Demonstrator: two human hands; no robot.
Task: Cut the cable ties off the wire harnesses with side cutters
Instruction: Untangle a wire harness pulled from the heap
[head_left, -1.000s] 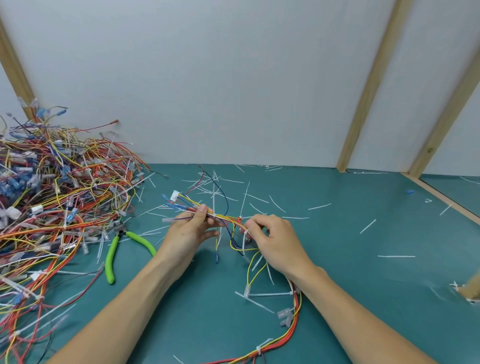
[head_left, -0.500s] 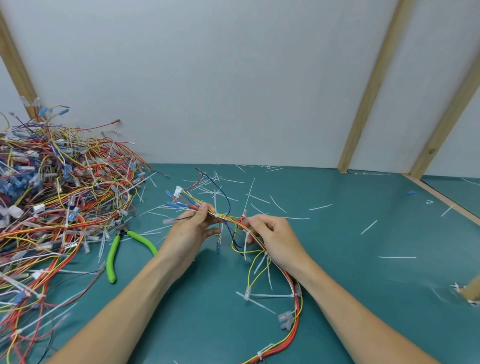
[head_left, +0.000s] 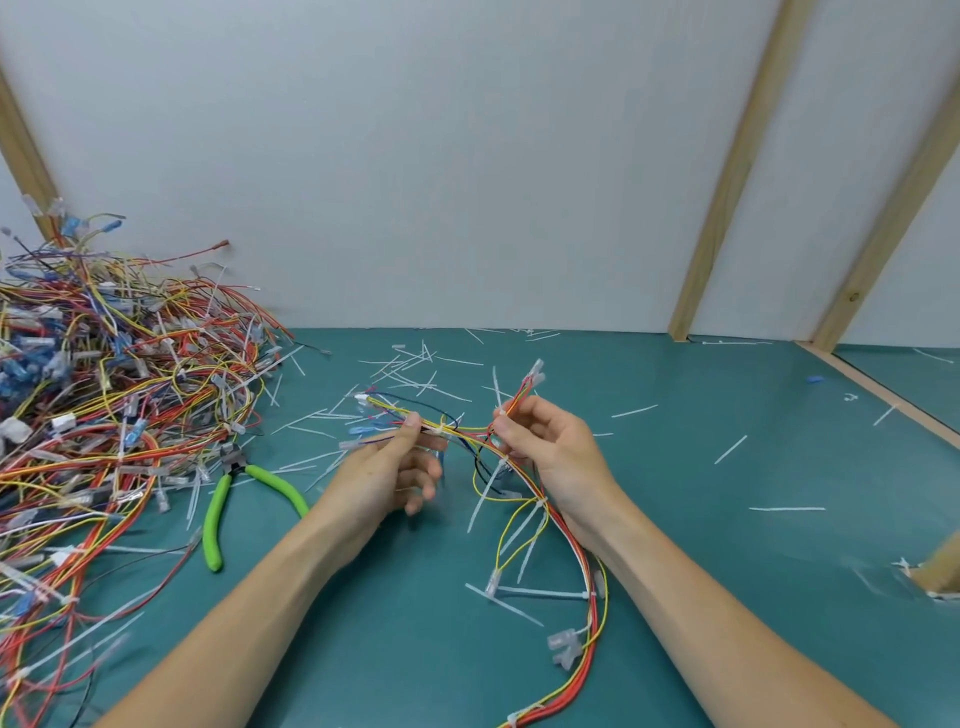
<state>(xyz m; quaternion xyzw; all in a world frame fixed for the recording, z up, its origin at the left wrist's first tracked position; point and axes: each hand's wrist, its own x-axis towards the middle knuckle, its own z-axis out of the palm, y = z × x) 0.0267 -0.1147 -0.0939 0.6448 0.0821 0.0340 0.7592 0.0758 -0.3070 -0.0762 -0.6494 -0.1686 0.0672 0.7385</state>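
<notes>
A person's left hand (head_left: 387, 470) and right hand (head_left: 550, 447) each pinch a multicoloured wire harness (head_left: 566, 540) between curled fingers, holding it above a teal surface (head_left: 727, 545) strewn with clipped cable ties (head_left: 524, 592). Green-handled side cutters (head_left: 228, 499) lie untouched beside a heap of harnesses (head_left: 104, 415) at left

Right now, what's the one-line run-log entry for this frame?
left hand: pinches harness | right hand: pinches harness branch | side cutters: untouched on table | ties on harness: uncut
</notes>
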